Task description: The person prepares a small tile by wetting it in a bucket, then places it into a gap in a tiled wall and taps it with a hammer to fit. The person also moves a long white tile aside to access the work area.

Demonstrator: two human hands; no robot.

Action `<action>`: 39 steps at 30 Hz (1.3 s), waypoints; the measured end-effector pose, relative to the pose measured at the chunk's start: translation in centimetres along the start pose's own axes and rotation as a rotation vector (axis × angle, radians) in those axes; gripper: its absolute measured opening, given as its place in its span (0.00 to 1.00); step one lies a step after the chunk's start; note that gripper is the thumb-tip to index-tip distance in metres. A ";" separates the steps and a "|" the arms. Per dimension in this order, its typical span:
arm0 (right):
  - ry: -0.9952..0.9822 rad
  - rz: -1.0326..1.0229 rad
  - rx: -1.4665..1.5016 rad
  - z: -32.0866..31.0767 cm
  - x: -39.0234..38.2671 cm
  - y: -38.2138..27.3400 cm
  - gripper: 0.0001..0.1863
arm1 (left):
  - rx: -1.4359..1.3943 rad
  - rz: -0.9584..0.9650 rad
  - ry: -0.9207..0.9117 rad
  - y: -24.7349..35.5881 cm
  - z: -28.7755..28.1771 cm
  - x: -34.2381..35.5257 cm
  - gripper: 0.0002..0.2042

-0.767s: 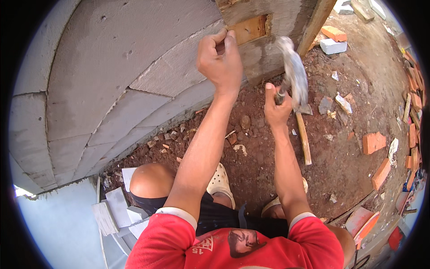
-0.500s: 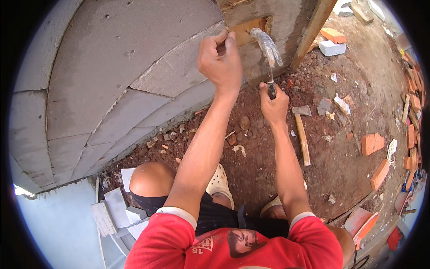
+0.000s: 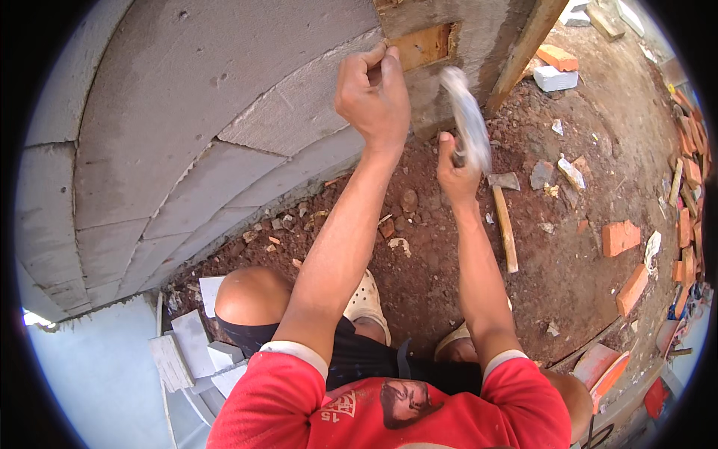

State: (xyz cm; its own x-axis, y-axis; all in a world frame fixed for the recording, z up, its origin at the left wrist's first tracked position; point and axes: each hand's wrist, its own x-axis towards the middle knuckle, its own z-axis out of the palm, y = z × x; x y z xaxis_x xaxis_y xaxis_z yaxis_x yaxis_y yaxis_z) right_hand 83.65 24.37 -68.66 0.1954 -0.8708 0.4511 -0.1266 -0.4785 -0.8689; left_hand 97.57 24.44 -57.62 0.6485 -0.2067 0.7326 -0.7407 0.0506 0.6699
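My right hand is closed around the handle of a claw hammer. Its head is smeared by motion, raised a little away from the wall. My left hand is closed in a pinch, fingertips up against the seam between the grey block wall and a strip of bare orange-brown wood. Whatever the pinched fingers hold is too small or hidden to make out. The bare wood sits within a weathered, cement-stained board.
A hammer-like tool with a wooden handle lies on the reddish soil right of my forearm. Broken orange bricks and a white block lie further right. An upright timber edges the board. Pale block offcuts lie by my left knee.
The hammer head has swung back from the bare wood, toward me and to the right. My left hand has shifted only slightly and keeps its pinch.
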 end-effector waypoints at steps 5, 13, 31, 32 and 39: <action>-0.135 0.272 -0.016 0.3 -0.4 -0.2 0.10 | 0.000 0.011 -0.002 -0.1 0.0 0.1 0.04; -0.156 0.242 -0.054 0.1 -0.1 0.3 0.11 | 0.003 -0.004 -0.003 0.1 0.1 0.1 0.04; -0.155 0.281 -0.013 0.5 -0.2 0.3 0.17 | -0.009 -0.030 0.001 -0.1 0.1 -0.1 0.04; -0.180 0.292 -0.050 0.5 -0.2 0.4 0.17 | -0.015 -0.038 -0.009 -0.1 0.1 -0.1 0.04; -0.225 0.358 -0.053 0.3 0.0 -0.3 0.15 | -0.011 -0.084 -0.029 0.2 -0.1 -0.1 0.05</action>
State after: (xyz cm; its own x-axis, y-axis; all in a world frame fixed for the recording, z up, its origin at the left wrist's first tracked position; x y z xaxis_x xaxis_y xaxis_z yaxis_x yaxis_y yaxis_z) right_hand 83.96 24.59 -68.43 0.3367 -0.9396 0.0619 -0.2740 -0.1606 -0.9482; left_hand 97.31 24.54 -57.56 0.7030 -0.2392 0.6697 -0.6816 0.0422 0.7305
